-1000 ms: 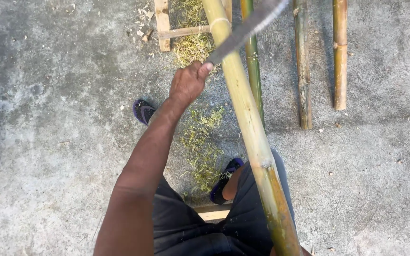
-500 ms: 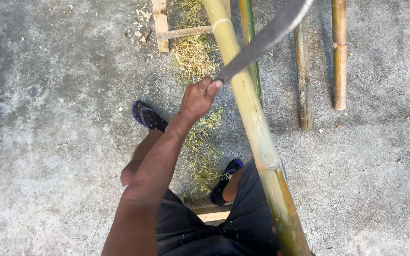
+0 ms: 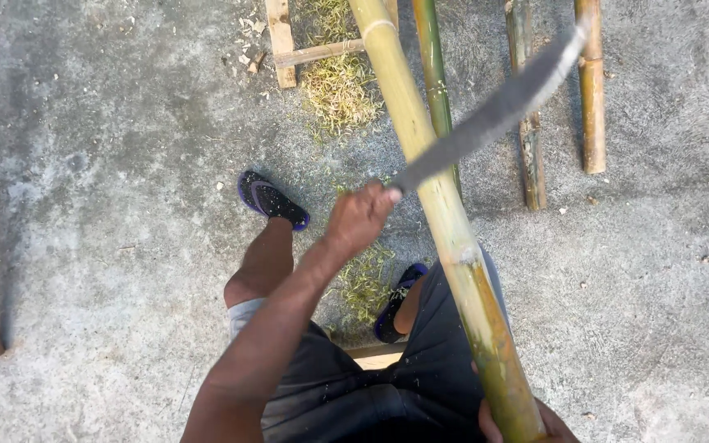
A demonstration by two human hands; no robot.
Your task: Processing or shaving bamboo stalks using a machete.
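Head view: one long yellow-green bamboo pole [image 3: 445, 221] runs up between the person's legs. The left hand [image 3: 360, 217] clamps a curved blade [image 3: 494, 111] crossing it; the right hand [image 3: 527, 418] grips its lower end. Four other poles lie around it.

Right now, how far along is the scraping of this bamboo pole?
Done: shavings already litter the concrete, so some scraping has happened. In hand: the left hand holds a long blade raised across the thick bamboo pole; the right hand steadies its near end. Left: the pole's lower stretch is greenish, and other poles lie beyond.
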